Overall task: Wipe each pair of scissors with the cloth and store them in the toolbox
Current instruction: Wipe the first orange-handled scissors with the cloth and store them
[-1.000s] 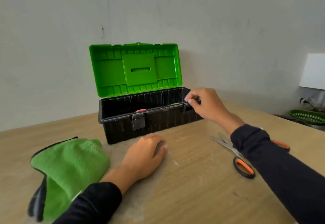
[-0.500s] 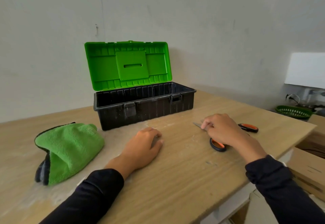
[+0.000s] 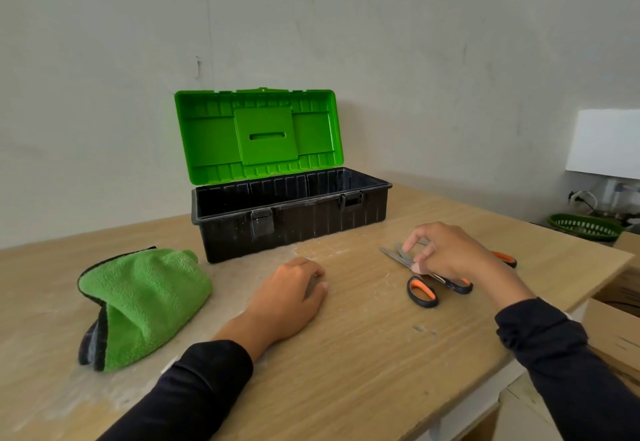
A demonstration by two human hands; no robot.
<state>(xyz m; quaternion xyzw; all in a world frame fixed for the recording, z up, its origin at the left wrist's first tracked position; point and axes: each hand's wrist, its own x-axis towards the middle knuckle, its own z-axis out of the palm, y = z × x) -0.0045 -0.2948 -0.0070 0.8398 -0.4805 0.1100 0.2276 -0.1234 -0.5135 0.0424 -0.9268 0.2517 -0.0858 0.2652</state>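
Head view looks down on a wooden table [image 3: 346, 354], and several things are only partly shown. From this low angle the floor of the black toolbox [image 3: 294, 222] is out of sight behind its front wall, so whether anything lies inside cannot be told. Its green lid [image 3: 256, 135] stands open toward 12 o'clock. The right hand [image 3: 446, 253] covers the pivot of the nearer scissors [image 3: 420, 290], whose blades [image 3: 393, 254] poke out toward 10 o'clock and whose orange-lined loops show toward 6 o'clock. Behind that hand, at 3 o'clock, only one orange-and-black handle [image 3: 505, 258] peeks out; it appears to belong to a second pair, the rest hidden by the wrist. Both forearms in dark sleeves run off the bottom edge.

The right hand is curled over the nearer scissors, its fingertips [image 3: 417, 267] pinching the blades near the pivot while the pair rests on the table. The left hand [image 3: 287, 298] lies palm down on the wood, fingers loosely bent, holding nothing, at 9 o'clock of the scissors and well apart from them. The green cloth [image 3: 145, 305] sits crumpled at 9 o'clock of the left hand, untouched. The toolbox stands at 12 o'clock of the left hand.

Count: one toolbox, one cloth, one full pair of scissors plus the partly hidden handle, two hands.
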